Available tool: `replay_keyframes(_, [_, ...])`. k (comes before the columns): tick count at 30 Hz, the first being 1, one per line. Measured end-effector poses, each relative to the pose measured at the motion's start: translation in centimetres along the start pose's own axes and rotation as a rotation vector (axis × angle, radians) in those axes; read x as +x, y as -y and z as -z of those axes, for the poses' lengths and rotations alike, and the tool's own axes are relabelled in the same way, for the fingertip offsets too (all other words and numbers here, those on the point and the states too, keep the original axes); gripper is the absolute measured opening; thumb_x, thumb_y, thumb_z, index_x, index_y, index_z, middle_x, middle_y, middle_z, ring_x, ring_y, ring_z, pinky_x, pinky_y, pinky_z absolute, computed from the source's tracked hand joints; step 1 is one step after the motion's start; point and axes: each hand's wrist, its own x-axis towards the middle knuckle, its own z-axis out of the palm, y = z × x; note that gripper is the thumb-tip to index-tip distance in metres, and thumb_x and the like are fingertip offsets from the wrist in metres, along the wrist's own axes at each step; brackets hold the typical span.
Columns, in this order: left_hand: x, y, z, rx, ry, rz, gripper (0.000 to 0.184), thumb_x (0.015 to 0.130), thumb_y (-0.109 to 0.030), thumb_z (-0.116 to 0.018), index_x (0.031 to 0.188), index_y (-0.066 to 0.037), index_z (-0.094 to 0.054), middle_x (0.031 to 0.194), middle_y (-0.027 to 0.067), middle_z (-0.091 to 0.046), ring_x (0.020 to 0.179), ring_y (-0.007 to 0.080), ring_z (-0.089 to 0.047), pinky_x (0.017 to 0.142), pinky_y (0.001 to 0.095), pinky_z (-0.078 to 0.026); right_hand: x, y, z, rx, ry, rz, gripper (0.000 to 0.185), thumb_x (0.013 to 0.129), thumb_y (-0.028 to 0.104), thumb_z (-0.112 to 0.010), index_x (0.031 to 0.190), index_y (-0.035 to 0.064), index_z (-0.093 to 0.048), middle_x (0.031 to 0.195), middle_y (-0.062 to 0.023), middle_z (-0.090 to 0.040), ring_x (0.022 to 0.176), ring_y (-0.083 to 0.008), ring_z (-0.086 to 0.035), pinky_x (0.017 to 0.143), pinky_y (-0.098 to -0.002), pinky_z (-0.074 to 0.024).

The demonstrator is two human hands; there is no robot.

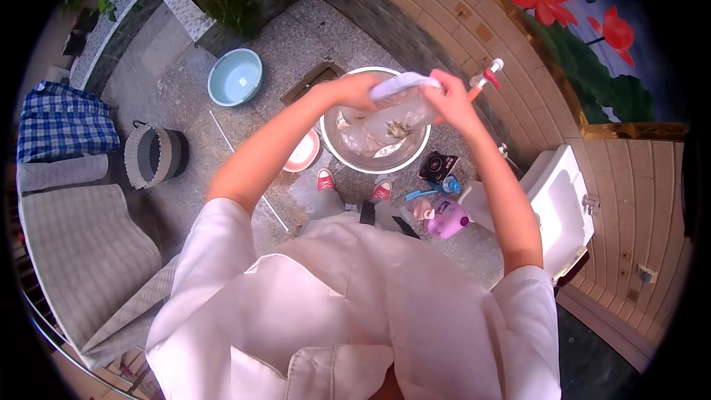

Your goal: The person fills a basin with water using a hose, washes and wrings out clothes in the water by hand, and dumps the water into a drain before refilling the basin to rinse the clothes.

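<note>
The left hand and right hand are gripping the pale cloth with curled fingers, holding its long top edge sideways between them while the rest is hanging over the tub.

A basket stands beside checked cloth at left, shrubs at far left, a sink and mural at right.

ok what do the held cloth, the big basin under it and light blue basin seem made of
Held cloth: soft, mostly matt fabric, hanging in folds; fibre unclear. Big basin: probably metal, with silvery shine inside. Light blue basin: likely plastic, smooth, evenly coloured.
</note>
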Motion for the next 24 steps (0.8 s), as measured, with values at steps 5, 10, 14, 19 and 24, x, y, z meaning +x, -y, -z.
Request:
replay_keyframes(5, [-0.3,7.3,-6.6,-0.398,-0.201,-0.068,0.019,0.074,-0.007,-0.054,0.065,-0.005,-0.038,0.106,0.0126,-0.056,0.106,0.0225,-0.049,0.092,0.0346,-0.037,0.7,2.9,3.3,0.086,0.0,0.015,0.018,0.079,0.019,-0.058,0.072,0.0044,-0.05,0.065,0.0031,-0.047,0.063,-0.004,-0.043,0.054,-0.0214,-0.0346])
replay_keyframes(10, [1.4,2.2,-6.2,-0.633,-0.478,-0.157,0.02,0.075,-0.015,-0.059,0.094,-0.006,-0.057,0.111,0.0127,-0.056,0.107,0.0287,-0.05,0.089,0.0365,-0.039,-0.1,5.1,2.7,0.019,0.149,0.072,0.014,0.079,0.015,-0.058,0.077,0.0048,-0.049,0.069,0.0013,-0.048,0.067,-0.0049,-0.045,0.058,-0.0219,-0.0375])
replay_keyframes(14, [2.6,0.3,-3.8,-0.199,-0.275,-0.153,0.026,0.081,-0.027,-0.055,0.093,-0.004,-0.061,0.075,0.0171,-0.061,0.075,0.0291,-0.061,0.07,0.0369,-0.045,-0.1,5.2,3.4,0.037,0.165,0.056,0.014,0.078,0.008,-0.058,0.084,0.005,-0.046,0.073,0.0005,-0.05,0.07,-0.0059,-0.048,0.061,-0.0224,-0.0397])
replay_keyframes(19, [2.2,0.8,-2.9,-0.037,-0.587,-0.04,0.019,0.081,-0.014,-0.047,0.093,-0.006,-0.058,0.081,0.0209,-0.059,0.076,0.0382,-0.056,0.066,0.0434,-0.045,-1.3,3.7,5.1,-0.153,0.049,0.012,0.019,0.075,0.011,-0.059,0.087,0.0053,-0.045,0.073,-0.0013,-0.048,0.072,-0.0081,-0.046,0.062,-0.0241,-0.0401])
replay_keyframes(24, [1.0,0.4,-0.7,-0.011,-0.638,0.064,0.021,0.079,-0.017,-0.047,0.096,-0.008,-0.056,0.082,0.0206,-0.059,0.081,0.0384,-0.056,0.07,0.0464,-0.044,-2.2,-3.0,4.5,-0.304,0.132,-0.024,0.021,0.068,0.004,-0.053,0.089,0.0056,-0.049,0.075,-0.0058,-0.05,0.075,-0.0138,-0.048,0.067,-0.0272,-0.0405])
